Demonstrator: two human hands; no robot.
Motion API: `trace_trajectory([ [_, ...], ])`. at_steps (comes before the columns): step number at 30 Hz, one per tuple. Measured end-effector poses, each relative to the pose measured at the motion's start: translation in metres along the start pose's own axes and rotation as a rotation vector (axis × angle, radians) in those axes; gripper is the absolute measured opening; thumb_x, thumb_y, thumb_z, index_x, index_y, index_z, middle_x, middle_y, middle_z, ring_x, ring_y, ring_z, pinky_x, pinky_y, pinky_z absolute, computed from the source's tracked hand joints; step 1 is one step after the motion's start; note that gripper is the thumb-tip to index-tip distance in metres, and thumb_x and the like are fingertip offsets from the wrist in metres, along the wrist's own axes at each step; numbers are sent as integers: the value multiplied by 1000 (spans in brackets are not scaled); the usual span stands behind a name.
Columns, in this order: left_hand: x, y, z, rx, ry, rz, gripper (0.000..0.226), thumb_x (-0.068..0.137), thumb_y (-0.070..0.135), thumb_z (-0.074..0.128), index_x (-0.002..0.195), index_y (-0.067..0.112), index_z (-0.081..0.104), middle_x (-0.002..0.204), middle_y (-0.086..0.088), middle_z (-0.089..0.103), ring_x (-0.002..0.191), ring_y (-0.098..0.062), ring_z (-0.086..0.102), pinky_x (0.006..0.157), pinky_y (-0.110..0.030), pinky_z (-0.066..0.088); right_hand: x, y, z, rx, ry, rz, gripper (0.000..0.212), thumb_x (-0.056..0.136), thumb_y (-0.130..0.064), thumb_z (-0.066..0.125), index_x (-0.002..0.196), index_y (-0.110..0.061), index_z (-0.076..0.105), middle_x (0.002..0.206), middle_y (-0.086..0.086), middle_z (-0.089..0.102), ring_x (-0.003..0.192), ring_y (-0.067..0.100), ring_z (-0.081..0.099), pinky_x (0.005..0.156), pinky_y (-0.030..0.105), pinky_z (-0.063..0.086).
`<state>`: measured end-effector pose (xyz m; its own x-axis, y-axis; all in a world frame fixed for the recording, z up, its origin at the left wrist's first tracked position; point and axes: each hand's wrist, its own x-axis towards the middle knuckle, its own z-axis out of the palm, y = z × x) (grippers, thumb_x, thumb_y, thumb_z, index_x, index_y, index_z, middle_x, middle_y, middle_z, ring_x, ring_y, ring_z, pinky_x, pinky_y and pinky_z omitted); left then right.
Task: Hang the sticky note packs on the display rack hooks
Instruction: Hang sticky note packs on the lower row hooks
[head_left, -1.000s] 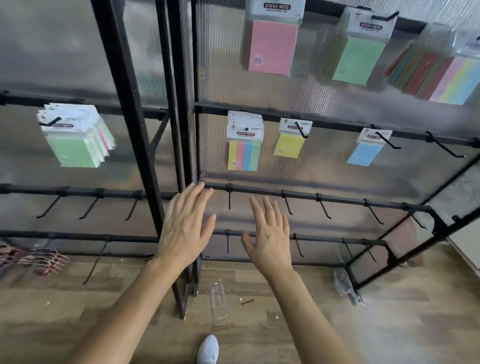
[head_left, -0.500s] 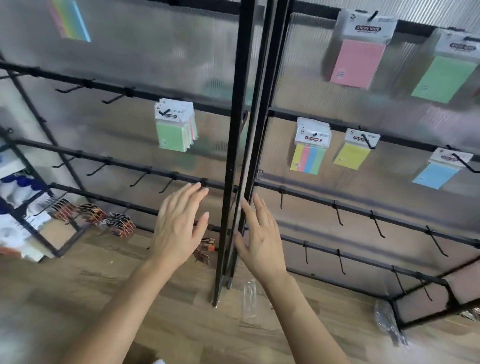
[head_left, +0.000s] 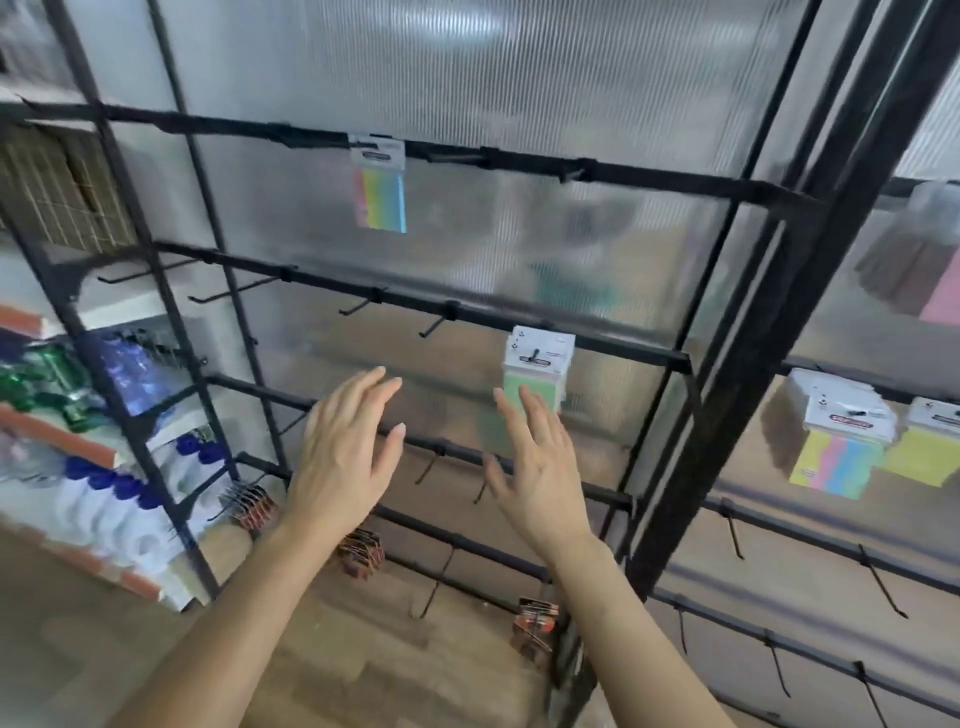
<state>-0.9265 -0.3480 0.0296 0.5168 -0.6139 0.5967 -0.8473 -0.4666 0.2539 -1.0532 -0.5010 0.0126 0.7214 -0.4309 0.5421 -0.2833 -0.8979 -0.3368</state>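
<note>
Nr green pack (head_left: 545, 371), left hand (head_left: 343, 457) & right hand (head_left: 535, 467) were spread, empty; pack prob. light, bendy: pinch card header.

Rack post (head_left: 753, 374) | left of post: top-rail pack (head_left: 379, 197) far off, mid-rail pack (head_left: 540, 358) near | right of post: pack stack (head_left: 836, 441), perhaps touching neighbour pack (head_left: 930, 447) | left hand (head_left: 337, 467), right hand (head_left: 540, 478): left of post

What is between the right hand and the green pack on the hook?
Nothing visible. The open right hand hovers just below the green pack, and its fingertips overlap the pack's lower edge in the view. Whether they touch cannot be told.
</note>
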Motion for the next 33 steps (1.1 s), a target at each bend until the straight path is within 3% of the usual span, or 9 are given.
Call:
trace_trajectory([
  [3,24,-43,-17,8,18,20,50,92,39,30,131,12,46,138,-7,46,123,-23,42,99,-42,35,34,-30,22,26,44,10,64,80,-15,63,139,-13,39,144,19,36,133,37,34,109,44,22],
  [10,88,-113,-27,30,27,62,51,92,37,30,129,9,49,135,-9,48,123,-28,45,100,-44,34,85,-59,47,-6,51,20,61,86,-17,60,142,-16,34,148,14,31,138,32,26,111,34,15],
  [15,144,-139,-18,12,82,56,39,94,19,46,131,7,48,135,-10,48,128,-27,40,106,-44,29,125,-55,65,-40,22,18,63,86,-17,59,144,-16,32,148,12,32,139,30,25,114,40,18],
  [19,195,-153,-4,26,85,66,39,95,18,45,133,7,45,137,-10,46,131,-27,37,107,-43,26,163,-44,80,-55,40,27,62,90,-22,56,145,-19,28,151,7,27,142,25,16,112,29,5],
  [27,308,-169,17,66,130,58,48,97,20,42,143,10,30,146,-10,33,134,-25,31,110,-41,23,242,-19,101,-81,52,12,62,90,-20,56,145,-17,28,149,10,31,140,28,22,114,38,15],
  [33,367,-167,20,-23,252,165,40,89,0,50,128,5,51,129,-14,49,120,-32,43,101,-46,34,266,-8,104,-97,40,-4,62,92,-22,52,146,-21,23,151,7,28,142,24,17,112,27,3],
])
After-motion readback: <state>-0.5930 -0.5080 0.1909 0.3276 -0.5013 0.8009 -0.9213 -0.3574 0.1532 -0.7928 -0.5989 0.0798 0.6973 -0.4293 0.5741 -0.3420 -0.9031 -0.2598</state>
